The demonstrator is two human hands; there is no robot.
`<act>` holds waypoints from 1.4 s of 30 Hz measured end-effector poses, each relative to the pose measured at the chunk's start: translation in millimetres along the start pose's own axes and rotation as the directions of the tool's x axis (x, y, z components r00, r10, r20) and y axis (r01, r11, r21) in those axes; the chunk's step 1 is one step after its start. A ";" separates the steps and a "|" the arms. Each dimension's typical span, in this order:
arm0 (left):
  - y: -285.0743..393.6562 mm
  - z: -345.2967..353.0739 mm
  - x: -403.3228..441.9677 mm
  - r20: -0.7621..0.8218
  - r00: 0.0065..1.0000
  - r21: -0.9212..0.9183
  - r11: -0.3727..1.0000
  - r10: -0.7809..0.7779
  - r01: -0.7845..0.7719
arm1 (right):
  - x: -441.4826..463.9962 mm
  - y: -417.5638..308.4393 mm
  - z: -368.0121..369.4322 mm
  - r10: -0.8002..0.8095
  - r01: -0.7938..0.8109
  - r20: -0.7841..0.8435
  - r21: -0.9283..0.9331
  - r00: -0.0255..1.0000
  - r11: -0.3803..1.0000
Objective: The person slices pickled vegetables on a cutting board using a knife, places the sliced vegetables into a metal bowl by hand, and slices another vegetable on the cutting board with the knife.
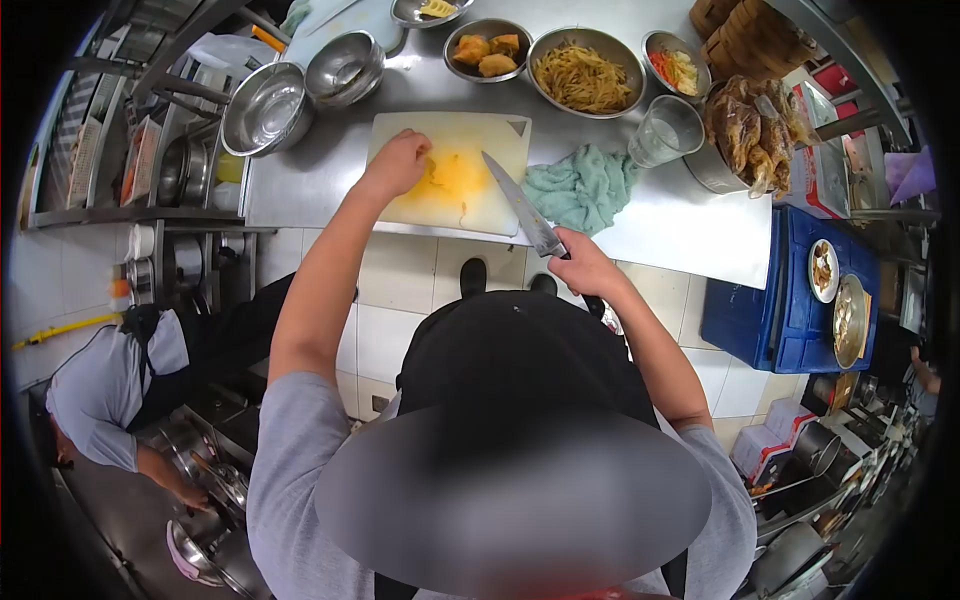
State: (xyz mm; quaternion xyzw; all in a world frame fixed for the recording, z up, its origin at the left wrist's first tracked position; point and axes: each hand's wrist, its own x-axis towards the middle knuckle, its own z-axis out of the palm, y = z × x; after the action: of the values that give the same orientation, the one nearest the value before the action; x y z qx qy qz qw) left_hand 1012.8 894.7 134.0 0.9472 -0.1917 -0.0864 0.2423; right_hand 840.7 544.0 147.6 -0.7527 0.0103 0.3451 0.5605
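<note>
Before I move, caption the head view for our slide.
Right hand holds a knife over a yellow-stained cutting board; left hand curled over its left side.

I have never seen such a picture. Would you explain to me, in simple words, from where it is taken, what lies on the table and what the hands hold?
There is no machine: somebody works bare-handed, and this single picture comes from a camera worn on that person's head, looking forward and down. The right hand grips a knife. The left hand, curled, is over the yellow-stained board; I cannot tell whether it holds anything. The metal table also bears a green cloth, a clear cup and metal bowls, some with food. At the left, another person reaches down.
</note>
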 end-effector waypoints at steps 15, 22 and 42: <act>76.5 40.2 -67.9 -0.062 0.995 0.130 0.988 -0.074 0.081 | -1.7 26.7 17.0 0.013 -0.013 0.027 0.014 1.000 1.000; 54.3 37.7 -50.4 0.007 1.000 0.188 0.982 0.002 -0.003 | 4.7 17.3 14.0 0.035 -0.037 0.048 0.031 0.998 0.999; 188.2 -27.2 161.4 -0.065 0.997 -0.362 0.930 0.041 -0.062 | 20.5 7.7 0.8 0.004 -0.013 0.095 0.095 0.996 0.995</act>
State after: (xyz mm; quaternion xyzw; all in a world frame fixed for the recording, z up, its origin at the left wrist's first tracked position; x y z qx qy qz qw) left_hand 1106.5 688.7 238.8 0.8827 -0.1903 -0.0872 0.4208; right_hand 852.8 549.5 130.2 -0.7079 0.0034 0.3816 0.5943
